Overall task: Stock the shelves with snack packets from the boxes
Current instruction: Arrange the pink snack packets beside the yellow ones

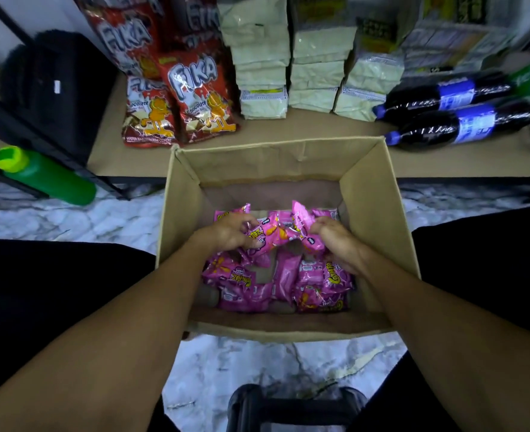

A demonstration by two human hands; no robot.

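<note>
An open cardboard box (379,213) stands on the marble floor in front of me, holding several pink snack packets (242,285) at its bottom. Both my hands reach inside it. My left hand (229,233) grips a bunch of pink packets (276,235) from the left, fingers curled round them. My right hand (338,241) grips the same bunch from the right. The low shelf board (288,129) lies just beyond the box.
On the shelf stand red Fika wafer bags (195,98), stacks of pale packets (263,73) and two dark soda bottles (457,110) lying flat. A green bottle (45,176) lies at the left by a black bag (55,85). My knees flank the box.
</note>
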